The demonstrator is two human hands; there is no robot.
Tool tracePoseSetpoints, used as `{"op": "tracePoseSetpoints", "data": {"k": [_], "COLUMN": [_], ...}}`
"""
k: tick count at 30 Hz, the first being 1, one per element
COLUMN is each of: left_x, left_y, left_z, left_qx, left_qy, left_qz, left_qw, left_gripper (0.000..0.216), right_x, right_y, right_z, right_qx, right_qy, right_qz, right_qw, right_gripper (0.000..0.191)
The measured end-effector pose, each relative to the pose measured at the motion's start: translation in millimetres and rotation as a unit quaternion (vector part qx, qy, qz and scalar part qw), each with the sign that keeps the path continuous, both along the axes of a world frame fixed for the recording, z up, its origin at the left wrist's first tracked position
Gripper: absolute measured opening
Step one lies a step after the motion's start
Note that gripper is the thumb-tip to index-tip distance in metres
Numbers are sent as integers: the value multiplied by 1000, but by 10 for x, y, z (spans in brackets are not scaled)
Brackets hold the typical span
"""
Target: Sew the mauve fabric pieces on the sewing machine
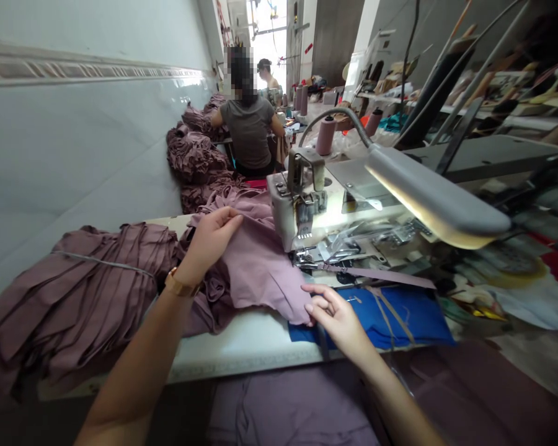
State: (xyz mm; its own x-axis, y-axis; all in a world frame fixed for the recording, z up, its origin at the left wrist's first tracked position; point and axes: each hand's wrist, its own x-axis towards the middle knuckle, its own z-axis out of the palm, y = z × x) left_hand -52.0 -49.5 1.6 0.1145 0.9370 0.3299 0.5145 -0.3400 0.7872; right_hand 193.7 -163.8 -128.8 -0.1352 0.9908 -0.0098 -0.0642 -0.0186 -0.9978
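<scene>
A mauve fabric piece (255, 260) lies on the white sewing table (242, 347), left of the sewing machine (302, 204). My left hand (211, 238), with a gold watch at the wrist, pinches the fabric's upper edge. My right hand (335, 316) grips the fabric's lower right corner, close to the presser foot (307, 257). A narrow mauve strip (381, 275) runs out to the right from under the foot, over a blue cloth (400, 316).
A tied bundle of mauve strips (74, 291) fills the table's left end. A gooseneck lamp (428, 192) hangs over the machine. More mauve piles (195, 155) line the tiled wall, where two other people sit at work ahead. Mauve fabric (297, 409) lies on my lap.
</scene>
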Motion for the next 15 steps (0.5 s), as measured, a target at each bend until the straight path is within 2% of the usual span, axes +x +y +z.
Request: {"op": "tracePoseSetpoints", "data": {"k": [2, 4, 7, 9, 13, 15], "left_x": [-25, -45, -56, -59, -104, -163], "left_y": [115, 224, 386, 507, 722, 711], "left_z": [80, 161, 270, 329, 392, 374], "left_qx": [17, 30, 45, 58, 101, 116], "left_qy": [14, 32, 50, 61, 108, 129], "left_qz": [-4, -12, -23, -27, -3, 37], "left_qw": [1000, 999, 997, 996, 989, 984], "left_gripper": [20, 20, 22, 23, 20, 19], "right_x": [-12, 4, 49, 59, 16, -3], "right_y": [54, 80, 86, 99, 199, 240], "right_z": [-11, -10, 41, 119, 346, 437], "right_qx": [31, 87, 201, 251, 234, 217], "right_qy": [-50, -149, -298, -372, -515, -548], "right_qz": [-8, -29, -52, -46, -14, 0], "right_qw": [998, 985, 932, 893, 825, 808], "right_gripper": [34, 30, 27, 29, 36, 38]}}
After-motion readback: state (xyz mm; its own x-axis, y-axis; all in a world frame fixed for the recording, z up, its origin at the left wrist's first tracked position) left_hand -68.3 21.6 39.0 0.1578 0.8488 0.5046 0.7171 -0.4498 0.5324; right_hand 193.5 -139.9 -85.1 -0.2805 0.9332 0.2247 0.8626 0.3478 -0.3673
